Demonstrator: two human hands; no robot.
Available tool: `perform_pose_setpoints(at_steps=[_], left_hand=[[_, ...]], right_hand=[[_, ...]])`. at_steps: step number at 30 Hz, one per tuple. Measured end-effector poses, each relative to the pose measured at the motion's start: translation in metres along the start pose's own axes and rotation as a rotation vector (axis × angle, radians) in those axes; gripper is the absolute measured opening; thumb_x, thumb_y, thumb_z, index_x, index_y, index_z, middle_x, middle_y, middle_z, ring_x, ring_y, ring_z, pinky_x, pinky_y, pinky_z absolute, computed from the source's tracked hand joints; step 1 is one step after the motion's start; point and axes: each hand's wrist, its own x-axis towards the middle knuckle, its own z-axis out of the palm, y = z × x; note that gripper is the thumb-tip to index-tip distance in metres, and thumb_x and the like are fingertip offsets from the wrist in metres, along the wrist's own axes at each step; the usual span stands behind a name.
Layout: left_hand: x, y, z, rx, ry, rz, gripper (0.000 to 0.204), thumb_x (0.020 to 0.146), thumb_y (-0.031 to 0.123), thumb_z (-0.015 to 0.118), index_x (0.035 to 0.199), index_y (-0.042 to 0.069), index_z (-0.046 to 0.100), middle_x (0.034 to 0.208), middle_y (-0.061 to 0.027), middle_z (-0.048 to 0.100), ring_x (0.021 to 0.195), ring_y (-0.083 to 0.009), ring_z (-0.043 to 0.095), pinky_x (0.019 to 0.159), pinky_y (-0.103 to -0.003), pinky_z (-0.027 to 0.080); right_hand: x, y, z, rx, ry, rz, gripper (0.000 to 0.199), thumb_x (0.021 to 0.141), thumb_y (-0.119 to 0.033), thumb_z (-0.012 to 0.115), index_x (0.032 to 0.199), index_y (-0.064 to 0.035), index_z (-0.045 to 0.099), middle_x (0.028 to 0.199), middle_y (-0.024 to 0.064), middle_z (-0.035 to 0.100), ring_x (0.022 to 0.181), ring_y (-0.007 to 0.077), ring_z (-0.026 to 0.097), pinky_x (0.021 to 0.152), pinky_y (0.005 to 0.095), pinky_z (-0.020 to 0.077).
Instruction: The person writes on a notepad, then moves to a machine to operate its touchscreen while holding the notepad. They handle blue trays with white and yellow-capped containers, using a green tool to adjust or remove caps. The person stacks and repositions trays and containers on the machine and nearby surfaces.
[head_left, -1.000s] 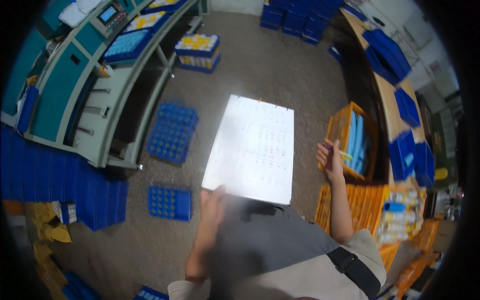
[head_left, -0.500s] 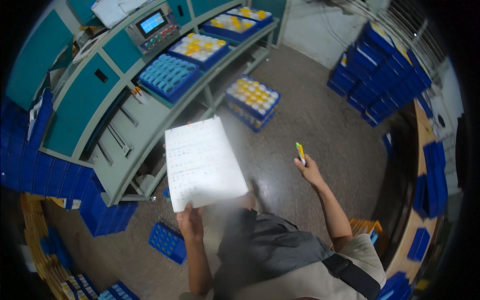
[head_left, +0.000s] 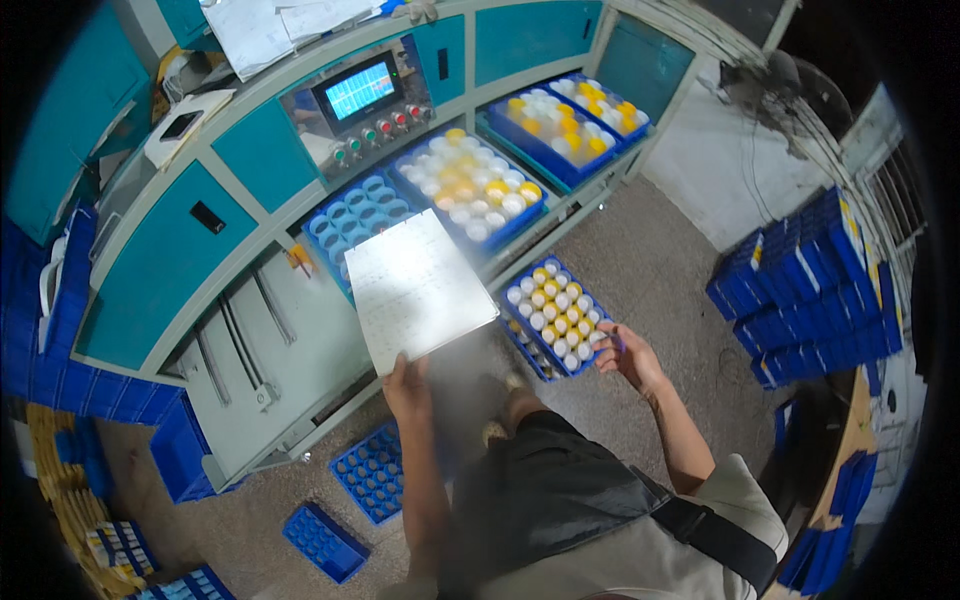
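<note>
My left hand (head_left: 406, 385) grips the near edge of a white pad of paper (head_left: 415, 285), with its thumb on top. The pad is tilted, glare washes out part of its written page, and it hides part of the machine's shelf. Out to the right, my right hand (head_left: 630, 360) has its fingers closed round a pen (head_left: 617, 342), of which little shows now. Just left of that hand, lower down on the floor, a blue crate (head_left: 553, 315) stands filled with rows of white and yellow round caps.
A teal machine (head_left: 275, 155) with a lit screen (head_left: 358, 90) and push buttons runs along the left and far side. On its shelf are blue trays of caps (head_left: 470, 185). Stacked blue crates (head_left: 810, 290) stand at right; blue trays (head_left: 325, 540) lie on the floor near my feet.
My view has shifted closer to the machine. The pad is held over the shelf's edge and looks more glared. My right hand, with the pen, is now beside the floor crate of caps.
</note>
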Motion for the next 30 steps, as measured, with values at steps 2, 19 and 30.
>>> perform_pose_setpoints(at_steps=[2,19,30], left_hand=[[0.052,-0.015,0.017,-0.019,0.016,0.010,0.041,0.096,0.004,0.063,0.136,0.005,0.052,0.132,-0.0125,0.058,0.120,-0.0298,0.058,0.102,-0.049,0.050],[0.174,-0.069,0.058,0.461,0.237,-0.447,0.049,0.100,0.033,0.063,0.122,-0.010,0.056,0.118,-0.0251,0.067,0.104,-0.0348,0.069,0.089,-0.041,0.059],[0.119,0.150,0.226,2.086,0.459,0.351,0.048,0.092,0.025,0.072,0.130,0.000,0.059,0.109,-0.0259,0.069,0.101,-0.0433,0.067,0.083,-0.047,0.053]], right_hand=[[0.063,-0.040,0.014,-0.079,-0.091,-0.098,0.033,0.107,-0.029,0.047,0.132,-0.0077,0.047,0.116,0.0152,0.068,0.095,0.0200,0.069,0.079,0.0336,0.0587],[0.510,-0.200,0.252,-0.824,-0.446,-1.218,0.031,0.086,-0.002,0.070,0.117,-0.0049,0.070,0.086,0.0103,0.065,0.071,0.0208,0.061,0.065,0.0302,0.0463],[0.590,-0.185,0.318,-1.061,-0.265,-1.562,0.021,0.085,-0.011,0.071,0.106,-0.0107,0.072,0.089,0.0028,0.064,0.084,0.0217,0.061,0.071,0.0369,0.0418]])
